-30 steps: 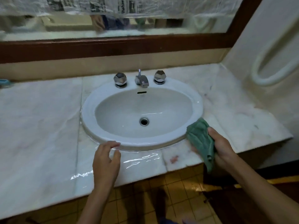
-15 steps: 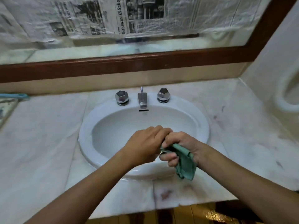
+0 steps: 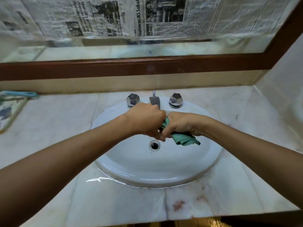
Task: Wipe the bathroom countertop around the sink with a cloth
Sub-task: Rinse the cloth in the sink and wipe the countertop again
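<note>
Both my hands are held together over the white oval sink (image 3: 157,171), above its drain (image 3: 154,145). My left hand (image 3: 146,120) and my right hand (image 3: 182,124) both grip a bunched green cloth (image 3: 184,139); one end hangs out below my right hand over the basin. The pale marble countertop (image 3: 54,135) surrounds the sink, with a wet gleam at the front left and reddish stains at the front right (image 3: 178,205).
A chrome spout (image 3: 154,100) stands between two faceted chrome knobs (image 3: 133,99) (image 3: 176,99) behind my hands. A patterned tray and a light blue handle (image 3: 18,94) lie at the far left. A wood-framed mirror covered with newspaper (image 3: 114,18) rises behind. A wall closes the right side.
My hands came together over the basin from the front counter edge. The cloth went from my right hand alone to both hands, and they moved farther back toward the spout.
</note>
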`<state>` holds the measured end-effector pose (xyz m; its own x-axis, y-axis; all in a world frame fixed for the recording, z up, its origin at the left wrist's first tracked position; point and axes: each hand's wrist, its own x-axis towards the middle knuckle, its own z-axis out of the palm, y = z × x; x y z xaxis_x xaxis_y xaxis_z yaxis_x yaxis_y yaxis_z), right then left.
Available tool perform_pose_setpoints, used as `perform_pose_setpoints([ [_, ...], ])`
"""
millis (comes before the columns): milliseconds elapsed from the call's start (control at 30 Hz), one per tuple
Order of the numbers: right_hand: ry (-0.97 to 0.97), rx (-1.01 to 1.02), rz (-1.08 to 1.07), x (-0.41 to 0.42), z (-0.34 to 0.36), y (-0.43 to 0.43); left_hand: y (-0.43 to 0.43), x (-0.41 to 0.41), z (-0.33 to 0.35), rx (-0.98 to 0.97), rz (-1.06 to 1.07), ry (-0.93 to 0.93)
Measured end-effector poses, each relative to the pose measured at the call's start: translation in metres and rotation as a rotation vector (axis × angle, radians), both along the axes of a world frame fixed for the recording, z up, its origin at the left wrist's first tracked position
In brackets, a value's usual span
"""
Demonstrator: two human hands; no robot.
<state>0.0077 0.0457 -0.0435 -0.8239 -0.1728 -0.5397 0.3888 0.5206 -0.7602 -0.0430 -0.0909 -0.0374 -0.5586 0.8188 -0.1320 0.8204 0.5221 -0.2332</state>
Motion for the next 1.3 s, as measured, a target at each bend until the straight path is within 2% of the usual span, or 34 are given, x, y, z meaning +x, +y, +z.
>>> perform_pose_setpoints([
  [100, 0.078, 0.2, 0.002, -0.009, -0.009, -0.004, -0.003, -0.009, -0.004, -0.055, -0.001, -0.014],
  [233, 0.126, 0.298, 0.006, -0.009, -0.017, -0.01, -0.003, -0.01, -0.013, -0.016, 0.051, -0.105],
  [433, 0.286, 0.581, 0.087, -0.009, -0.025, -0.02, 0.0, -0.013, -0.024, 0.06, 0.216, -0.471],
  [567, 0.351, 0.708, 0.221, 0.0, -0.032, -0.025, -0.002, -0.011, -0.034, 0.067, 0.352, -0.712],
  [700, 0.505, 0.873, 0.352, -0.005, -0.044, -0.028, -0.011, -0.008, -0.044, 0.168, 0.522, -0.989],
  [800, 0.609, 0.9, 0.383, -0.006, -0.047, -0.027, -0.014, -0.005, -0.045, 0.193, 0.568, -1.06],
  [900, 0.635, 0.861, 0.318, -0.007, -0.046, -0.025, -0.012, -0.007, -0.039, 0.233, 0.559, -0.998],
  [967, 0.565, 0.787, 0.214, -0.008, -0.043, -0.023, -0.011, -0.01, -0.033, 0.21, 0.482, -0.828],
  [1100, 0.227, 0.611, 0.014, -0.016, -0.044, -0.016, -0.013, -0.008, -0.025, 0.102, 0.325, -0.447],
  [1200, 0.001, 0.433, -0.017, -0.018, -0.047, -0.014, -0.017, -0.004, -0.027, 0.061, 0.243, -0.24],
  [1300, 0.084, 0.586, 0.028, -0.018, -0.05, -0.015, -0.017, -0.003, -0.033, 0.073, 0.179, -0.125],
])
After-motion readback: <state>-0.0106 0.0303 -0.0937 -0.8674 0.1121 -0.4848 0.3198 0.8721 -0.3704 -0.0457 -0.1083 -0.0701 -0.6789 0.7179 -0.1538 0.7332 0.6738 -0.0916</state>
